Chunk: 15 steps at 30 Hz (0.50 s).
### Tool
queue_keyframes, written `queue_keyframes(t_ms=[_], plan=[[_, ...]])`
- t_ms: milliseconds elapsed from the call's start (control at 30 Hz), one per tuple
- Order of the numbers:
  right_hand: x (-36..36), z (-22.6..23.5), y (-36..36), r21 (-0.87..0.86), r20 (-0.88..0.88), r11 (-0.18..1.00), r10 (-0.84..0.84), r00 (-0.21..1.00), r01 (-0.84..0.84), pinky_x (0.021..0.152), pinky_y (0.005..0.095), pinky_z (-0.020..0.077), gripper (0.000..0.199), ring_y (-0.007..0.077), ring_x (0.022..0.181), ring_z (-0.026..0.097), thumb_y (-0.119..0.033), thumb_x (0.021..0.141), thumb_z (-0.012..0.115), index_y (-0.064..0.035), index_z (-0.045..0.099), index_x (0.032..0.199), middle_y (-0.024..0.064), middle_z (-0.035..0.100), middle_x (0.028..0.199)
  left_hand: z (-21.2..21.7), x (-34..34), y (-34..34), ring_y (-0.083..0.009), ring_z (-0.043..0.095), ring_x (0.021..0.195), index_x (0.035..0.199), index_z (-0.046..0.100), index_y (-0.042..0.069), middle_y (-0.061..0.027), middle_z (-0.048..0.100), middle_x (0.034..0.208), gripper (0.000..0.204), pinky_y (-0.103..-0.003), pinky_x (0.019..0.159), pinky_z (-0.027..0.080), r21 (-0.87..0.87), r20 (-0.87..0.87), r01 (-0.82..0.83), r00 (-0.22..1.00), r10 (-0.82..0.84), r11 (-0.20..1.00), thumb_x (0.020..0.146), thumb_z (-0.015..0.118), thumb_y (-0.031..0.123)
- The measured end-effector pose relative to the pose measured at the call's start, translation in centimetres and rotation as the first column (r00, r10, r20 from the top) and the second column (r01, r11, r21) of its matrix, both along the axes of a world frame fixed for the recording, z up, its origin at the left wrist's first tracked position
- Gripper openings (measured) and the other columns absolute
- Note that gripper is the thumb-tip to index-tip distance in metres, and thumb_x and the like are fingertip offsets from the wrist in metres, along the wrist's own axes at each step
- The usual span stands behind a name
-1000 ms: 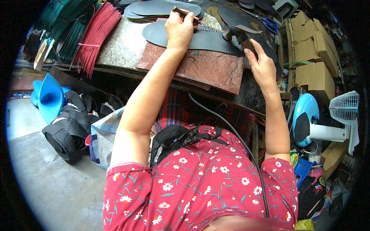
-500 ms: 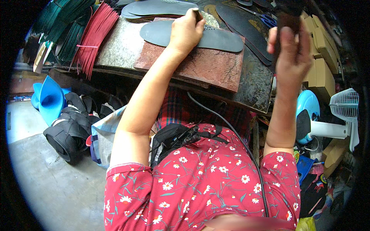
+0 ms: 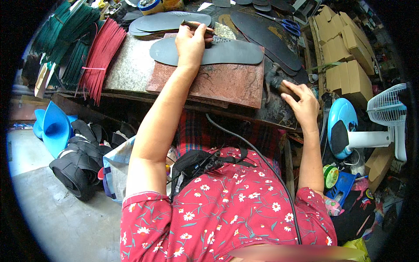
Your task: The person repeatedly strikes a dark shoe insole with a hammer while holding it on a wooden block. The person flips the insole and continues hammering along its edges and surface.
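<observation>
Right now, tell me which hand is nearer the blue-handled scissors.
Right. The right hand lies just below the scissors at the bench's right edge; the left hand rests on the dark sole, farther left.

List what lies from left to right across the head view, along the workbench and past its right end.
Green strips → red strips → left hand pressing on a dark grey sole → right hand gripping a dark-headed tool → cardboard boxes → white fan.

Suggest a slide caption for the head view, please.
Left hand pins a dark sole with a punch; right hand grasps a hammer.
</observation>
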State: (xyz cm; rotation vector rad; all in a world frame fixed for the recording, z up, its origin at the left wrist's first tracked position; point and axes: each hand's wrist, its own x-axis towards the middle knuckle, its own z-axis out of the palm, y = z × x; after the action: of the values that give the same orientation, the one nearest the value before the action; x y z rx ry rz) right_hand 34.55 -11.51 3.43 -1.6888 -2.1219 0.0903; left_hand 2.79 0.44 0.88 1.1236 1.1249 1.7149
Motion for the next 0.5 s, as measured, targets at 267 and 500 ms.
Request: queue_keyframes(t_ms=[267, 500], plan=[[-8.9, 1.5, 9.4, 0.198, 0.106, 0.812, 0.538, 0.836, -0.548, 0.106, 0.0429, 0.0393, 0.053, 0.0338, 0.125, 0.049, -0.038, 0.078, 0.074, -0.0176, 0.064, 0.125, 0.0136, 0.055, 0.134, 1.7, -1.7, -3.2, -0.0201, 0.066, 0.067, 0.093, 0.057, 0.003, -0.009, 0.067, 0.075, 0.013, -0.031, 0.063, 0.052, 0.41, -0.455, -0.337, 0.73, 0.51, 0.848, 0.089, 0.067, 0.01], [-13.9, 4.9, 17.0, 0.231, 0.06, 0.478, 0.862, 0.503, -0.848, 0.097, 0.0388, 0.0472, 0.054, 0.0323, 0.11, 0.057, -0.019, 0.065, 0.082, -0.0177, 0.067, 0.118, 0.0138, 0.059, 0.116, 2.0, 0.2, -4.6, -0.025, 0.068, 0.076, 0.098, 0.057, 0.004, -0.0104, 0.068, 0.088, 0.018, -0.033, 0.069, 0.053, 0.723, -0.506, -0.039, 0.65, 0.567, 0.69, 0.084, 0.069, 0.002]])
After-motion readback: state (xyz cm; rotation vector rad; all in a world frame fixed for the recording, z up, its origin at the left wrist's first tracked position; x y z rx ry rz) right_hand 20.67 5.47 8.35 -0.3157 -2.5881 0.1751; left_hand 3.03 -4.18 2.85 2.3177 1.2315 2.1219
